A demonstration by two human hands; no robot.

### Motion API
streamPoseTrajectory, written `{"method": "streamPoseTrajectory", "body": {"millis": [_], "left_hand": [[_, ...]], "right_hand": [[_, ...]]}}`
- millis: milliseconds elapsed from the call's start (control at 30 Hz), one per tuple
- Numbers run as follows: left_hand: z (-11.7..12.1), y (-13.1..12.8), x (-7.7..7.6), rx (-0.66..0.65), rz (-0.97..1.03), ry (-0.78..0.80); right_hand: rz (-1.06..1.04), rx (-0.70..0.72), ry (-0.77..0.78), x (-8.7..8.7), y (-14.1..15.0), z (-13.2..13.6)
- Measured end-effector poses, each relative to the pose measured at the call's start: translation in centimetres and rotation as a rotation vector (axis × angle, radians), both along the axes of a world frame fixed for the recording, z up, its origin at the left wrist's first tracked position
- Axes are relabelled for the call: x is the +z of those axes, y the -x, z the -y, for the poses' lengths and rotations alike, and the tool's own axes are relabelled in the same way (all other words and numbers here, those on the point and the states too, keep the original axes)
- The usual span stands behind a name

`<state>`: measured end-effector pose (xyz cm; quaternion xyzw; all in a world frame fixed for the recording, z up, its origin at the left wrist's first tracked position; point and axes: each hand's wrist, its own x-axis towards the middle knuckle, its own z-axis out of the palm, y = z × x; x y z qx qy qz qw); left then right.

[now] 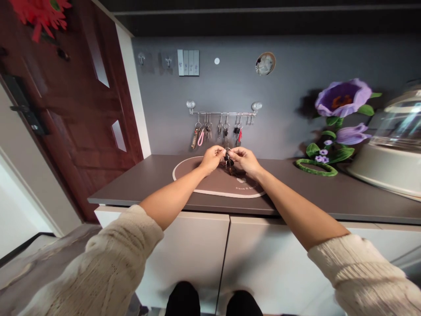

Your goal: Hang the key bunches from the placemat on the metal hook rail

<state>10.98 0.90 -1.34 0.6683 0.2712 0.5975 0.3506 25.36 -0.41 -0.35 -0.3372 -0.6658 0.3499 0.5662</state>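
Note:
A bunch of keys [229, 163] on a ring hangs between my two hands, above a brown oval mat [200, 186] with a pale border. My left hand [213, 159] pinches the top of the ring from the left. From the right, my right hand [244, 159] grips the same ring with thumb and fingertips. Just behind them on the wall is a clear hook rail [223, 114] with several key sets hanging from it. Among those are a pink strap [201, 137] and a red tag [240, 134]. The exact hold of the fingertips is too small to make out.
Purple artificial flowers [340, 98] with a green ring base stand on the right of the grey countertop [296, 193]. Beside them is a cream container with a clear dome [391, 162]. A dark red door [82, 96] is at left. White cabinets [184, 245] are below.

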Motion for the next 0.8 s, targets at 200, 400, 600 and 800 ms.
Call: {"method": "streamPoseTrajectory", "body": {"millis": [200, 400, 600, 800], "left_hand": [[0.0, -0.2, -0.1, 0.003, -0.035, -0.039], [0.1, -0.2, -0.3, 0.150, -0.204, -0.179], [0.6, -0.2, -0.4, 0.307, -0.398, -0.302], [0.7, -0.2, -0.6, 0.338, -0.483, -0.305]], "right_hand": [[-0.045, 0.005, -0.018, 0.0, -0.3, -0.2], [-0.119, 0.042, -0.021, 0.0, -0.7, -0.4], [-0.181, 0.017, -0.012, 0.4, -0.9, 0.1], [-0.270, -0.036, -0.037, 1.1, -1.3, 0.3]]}}
